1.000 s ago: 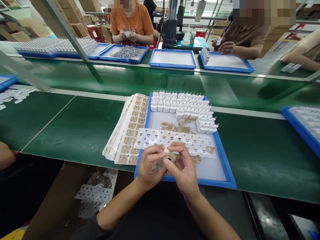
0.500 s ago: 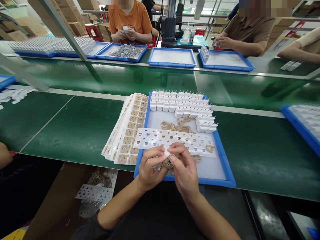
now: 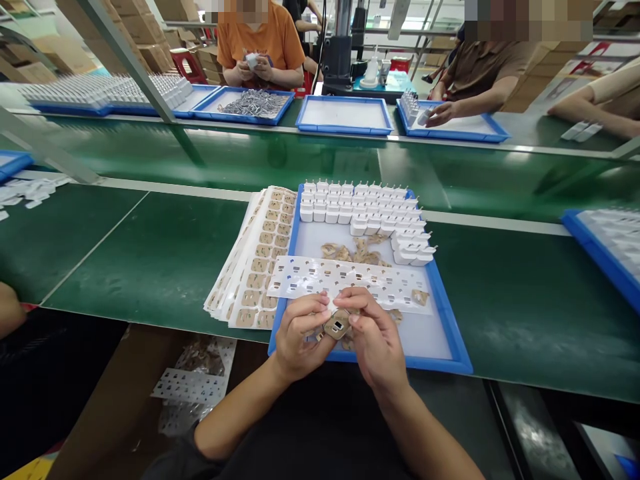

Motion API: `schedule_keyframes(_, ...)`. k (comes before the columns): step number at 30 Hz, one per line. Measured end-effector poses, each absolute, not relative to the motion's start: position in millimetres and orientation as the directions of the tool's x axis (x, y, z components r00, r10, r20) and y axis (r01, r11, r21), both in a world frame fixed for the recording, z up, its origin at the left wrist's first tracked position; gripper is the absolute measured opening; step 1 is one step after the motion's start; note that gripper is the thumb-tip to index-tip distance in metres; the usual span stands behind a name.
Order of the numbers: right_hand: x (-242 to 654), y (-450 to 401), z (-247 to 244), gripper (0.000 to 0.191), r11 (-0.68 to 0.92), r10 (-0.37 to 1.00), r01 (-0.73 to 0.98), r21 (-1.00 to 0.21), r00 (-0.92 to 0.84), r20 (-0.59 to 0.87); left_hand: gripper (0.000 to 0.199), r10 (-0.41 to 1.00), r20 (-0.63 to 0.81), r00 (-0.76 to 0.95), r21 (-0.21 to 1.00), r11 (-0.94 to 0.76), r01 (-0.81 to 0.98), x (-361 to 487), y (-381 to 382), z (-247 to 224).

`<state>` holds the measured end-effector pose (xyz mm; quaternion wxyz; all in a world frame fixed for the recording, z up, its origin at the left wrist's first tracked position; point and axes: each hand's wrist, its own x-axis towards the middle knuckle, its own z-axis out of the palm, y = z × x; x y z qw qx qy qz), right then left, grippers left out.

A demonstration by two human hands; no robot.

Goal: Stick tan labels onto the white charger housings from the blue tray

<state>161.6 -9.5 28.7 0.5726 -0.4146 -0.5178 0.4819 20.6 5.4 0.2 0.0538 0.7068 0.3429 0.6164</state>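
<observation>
A small white piece with a tan face (image 3: pixel 337 325) is held between my hands, above the near part of the blue-rimmed tray (image 3: pixel 453 333). My left hand (image 3: pixel 303 333) grips its left side between thumb and fingers. On the other side, my right hand (image 3: pixel 377 337) has its thumb and fingertips closed on the piece's right edge. Beneath and beyond the hands lies a white sheet with small cut-outs (image 3: pixel 320 273). Crumpled tan scraps (image 3: pixel 364 252) rest behind that sheet. Rows of white plug housings (image 3: pixel 345 200) stand at the tray's far end.
Sheets of tan stickers (image 3: pixel 260 263) are stacked left of the tray. Another blue tray (image 3: pixel 600 257) is at the right. Across the green belt (image 3: pixel 320 157) are more trays (image 3: pixel 345 115) and several people. An open box (image 3: pixel 105 387) sits below the table edge.
My right thumb has shifted to the right, uncovering more of the tan face. Across the belt, a person's hand has moved down to the right-hand tray with a white piece.
</observation>
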Motion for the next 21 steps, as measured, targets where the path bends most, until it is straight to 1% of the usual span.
schedule_keyframes(3, 176.1, -1.9, 42.2, 0.02, 0.287, 0.956, 0.109, -0.952, -0.096, 0.277, 0.034, 0.586, 0.81, 0.038, 0.524, -0.751, 0.401, 18.0, 4.8, 1.9)
schedule_keyframes(5, 183.3, 4.2, 49.8, 0.015, 0.394, 0.918, 0.245, -0.886, -0.153, 0.366, 0.033, 0.599, 0.799, 0.056, 0.532, -0.747, 0.399, 17.0, 3.8, 4.0)
schedule_keyframes(7, 186.9, 8.2, 52.9, 0.015, 0.524, 0.852, 0.351, -0.776, -0.197, 0.485, 0.034, 0.616, 0.785, 0.068, 0.542, -0.735, 0.406, 16.8, 2.5, 5.5)
schedule_keyframes(9, 187.6, 7.5, 51.5, 0.021, 0.641, 0.759, 0.441, -0.629, -0.239, 0.606, 0.036, 0.653, 0.754, 0.069, 0.576, -0.709, 0.407, 16.9, 1.6, 5.2)
schedule_keyframes(11, 187.2, 1.1, 47.8, 0.028, 0.719, 0.672, 0.476, -0.506, -0.29, 0.682, 0.036, 0.708, 0.705, 0.048, 0.646, -0.668, 0.369, 16.5, 2.1, 2.7)
schedule_keyframes(12, 187.2, -3.4, 46.0, 0.029, 0.749, 0.642, 0.454, -0.483, -0.317, 0.698, 0.036, 0.736, 0.676, 0.03, 0.685, -0.643, 0.344, 15.7, 3.1, 0.9)
schedule_keyframes(13, 187.7, -7.8, 44.7, 0.028, 0.77, 0.627, 0.407, -0.491, -0.337, 0.702, 0.036, 0.761, 0.648, 0.008, 0.716, -0.614, 0.331, 14.4, 4.5, -1.0)
schedule_keyframes(15, 190.8, -12.7, 43.7, 0.023, 0.762, 0.647, 0.306, -0.571, -0.325, 0.69, 0.037, 0.794, 0.607, -0.031, 0.75, -0.559, 0.354, 10.2, 8.2, -4.0)
schedule_keyframes(16, 193.8, -11.3, 44.0, 0.02, 0.729, 0.685, 0.289, -0.621, -0.291, 0.668, 0.038, 0.804, 0.592, -0.045, 0.755, -0.535, 0.381, 7.5, 10.1, -4.8)
schedule_keyframes(17, 197.7, -6.4, 44.5, 0.017, 0.679, 0.733, 0.31, -0.666, -0.239, 0.636, 0.039, 0.812, 0.582, -0.054, 0.756, -0.515, 0.405, 4.5, 11.7, -4.9)
schedule_keyframes(18, 202.6, 1.9, 44.9, 0.014, 0.61, 0.786, 0.367, -0.702, -0.167, 0.595, 0.038, 0.819, 0.571, -0.058, 0.759, -0.499, 0.418, 1.3, 12.9, -4.5)
schedule_keyframes(19, 208.2, 13.3, 45.1, 0.011, 0.515, 0.836, 0.461, -0.723, -0.085, 0.542, 0.038, 0.829, 0.556, -0.06, 0.768, -0.484, 0.419, -2.2, 13.7, -3.6)
schedule_keyframes(20, 214.5, 27.1, 44.7, 0.01, 0.424, 0.865, 0.551, -0.719, -0.011, 0.502, 0.037, 0.84, 0.538, -0.068, 0.781, -0.467, 0.415, -6.1, 14.2, -2.5)
schedule_keyframes(21, 221.0, 41.9, 43.6, 0.017, 0.337, 0.885, 0.627, -0.702, 0.043, 0.463, 0.037, 0.85, 0.52, -0.084, 0.795, -0.446, 0.41, -10.7, 14.9, -1.4)
